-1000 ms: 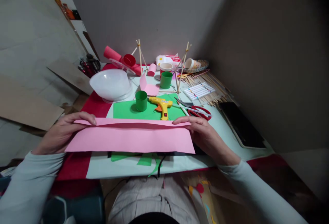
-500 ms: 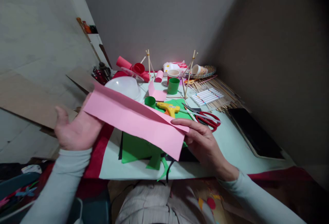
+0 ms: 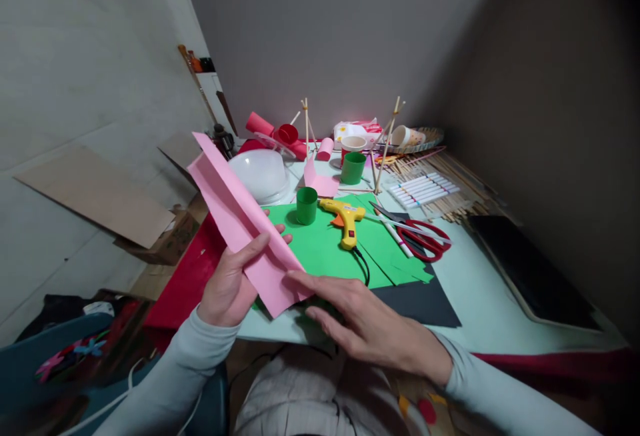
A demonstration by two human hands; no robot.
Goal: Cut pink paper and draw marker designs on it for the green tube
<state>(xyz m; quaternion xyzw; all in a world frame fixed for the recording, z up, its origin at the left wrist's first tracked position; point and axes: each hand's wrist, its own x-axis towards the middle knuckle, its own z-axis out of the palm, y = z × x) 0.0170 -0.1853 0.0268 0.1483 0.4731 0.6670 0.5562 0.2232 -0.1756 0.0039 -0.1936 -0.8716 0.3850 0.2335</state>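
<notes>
A folded pink paper sheet (image 3: 235,213) stands tilted, its long edge running from upper left down toward me. My left hand (image 3: 233,283) grips its lower half from the left, thumb on top. My right hand (image 3: 360,319) lies with fingers stretched out, fingertips touching the sheet's near corner. Under both hands lie green paper sheets (image 3: 330,253) and a black sheet (image 3: 420,299) on the pale table (image 3: 480,289).
On the green paper stand a small green cup (image 3: 307,205) and a yellow glue gun (image 3: 345,218). Red-handled scissors (image 3: 423,236) and a marker set (image 3: 425,189) lie to the right, a dark tablet (image 3: 530,276) beyond. A white bowl (image 3: 260,175) sits left; cups and stick tripods stand behind.
The pink sheet has swung from flat across the table to a steep diagonal at the left. My left hand has closed on it; my right hand slid to its near corner. The view turned left.
</notes>
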